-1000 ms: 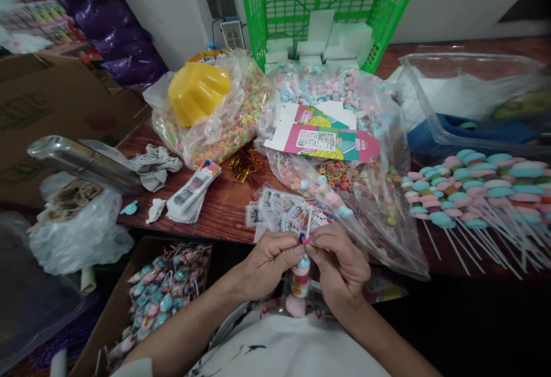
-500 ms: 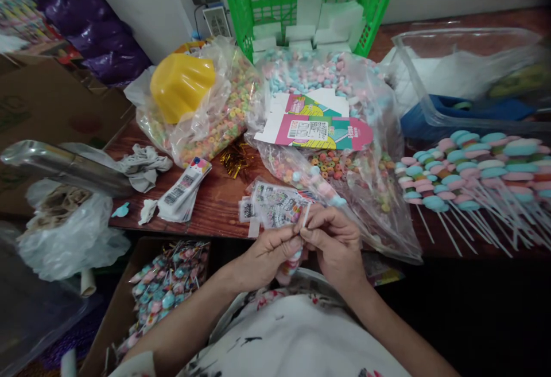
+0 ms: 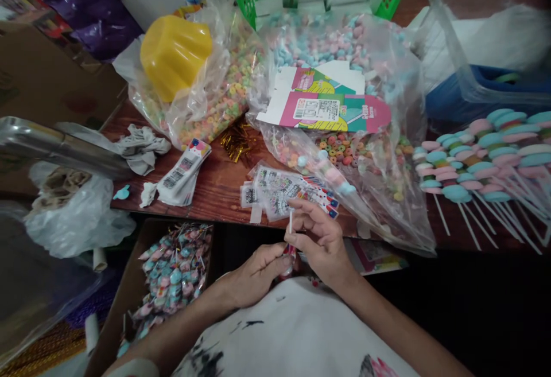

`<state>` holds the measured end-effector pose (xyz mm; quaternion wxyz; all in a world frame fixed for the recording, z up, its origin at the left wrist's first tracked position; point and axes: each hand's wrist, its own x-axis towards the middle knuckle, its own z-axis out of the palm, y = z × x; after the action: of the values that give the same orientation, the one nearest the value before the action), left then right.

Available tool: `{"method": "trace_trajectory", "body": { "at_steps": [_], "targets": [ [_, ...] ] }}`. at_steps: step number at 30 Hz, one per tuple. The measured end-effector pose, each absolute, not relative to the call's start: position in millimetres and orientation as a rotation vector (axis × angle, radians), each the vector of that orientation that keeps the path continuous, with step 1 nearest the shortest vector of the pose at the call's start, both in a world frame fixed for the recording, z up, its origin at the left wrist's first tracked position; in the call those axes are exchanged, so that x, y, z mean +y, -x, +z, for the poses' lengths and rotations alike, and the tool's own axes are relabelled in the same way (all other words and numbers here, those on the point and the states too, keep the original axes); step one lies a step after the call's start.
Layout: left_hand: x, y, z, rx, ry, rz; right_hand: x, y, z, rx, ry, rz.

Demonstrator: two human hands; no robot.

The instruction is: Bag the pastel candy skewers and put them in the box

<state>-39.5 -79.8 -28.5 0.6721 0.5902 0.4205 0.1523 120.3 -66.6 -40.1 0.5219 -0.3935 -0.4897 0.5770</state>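
Observation:
Below the table's front edge my left hand (image 3: 253, 273) and my right hand (image 3: 321, 242) meet over a candy skewer (image 3: 289, 251). Its white stick pokes up between my right fingers, and its candies are mostly hidden behind both hands. Each hand is closed in a pinch on it. Just beyond the hands a stack of printed clear wrappers (image 3: 282, 193) lies on the brown table (image 3: 219, 187). A cardboard box of wrapped candy skewers (image 3: 174, 273) stands low on my left.
Bags of coloured cereal rings (image 3: 215, 107) and pastel candies (image 3: 327, 50) fill the table's middle, with a yellow cup (image 3: 172, 55) and a flat pink carton (image 3: 327, 110). Unwrapped skewers (image 3: 486, 159) lie at the right. A label bundle (image 3: 183, 173) and a white plastic bag (image 3: 73, 205) sit at the left.
Both hands have dropped lower and nearer to me with the skewer. The view has tilted down, so the table's things sit higher in the picture.

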Motion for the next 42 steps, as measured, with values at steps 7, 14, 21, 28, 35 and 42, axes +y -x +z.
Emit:
{"method": "trace_trajectory", "body": {
  "at_steps": [7,14,21,28,35,42],
  "targets": [
    [-90,45,-23,1.006,-1.161,0.358,-71,-117,-37,-1.227,0.97,1.383],
    [-70,23,-15,0.933,-1.005,0.562,-62,-136,-14,-1.332,0.931,1.311],
    [-45,0,-16,0.837,-0.885,0.547,-44,-159,-1,-1.675,1.043,0.798],
    [-18,-28,-13,0.865,-0.802,0.73,-31,-170,-7,-1.503,1.126,0.867],
    [-7,-36,-15,0.822,-0.676,0.706,-24,-166,-19,-1.412,1.213,0.701],
    [-10,-15,-17,0.638,-0.544,0.569,-20,-158,-32,-1.19,1.163,0.874]
  ]
}}
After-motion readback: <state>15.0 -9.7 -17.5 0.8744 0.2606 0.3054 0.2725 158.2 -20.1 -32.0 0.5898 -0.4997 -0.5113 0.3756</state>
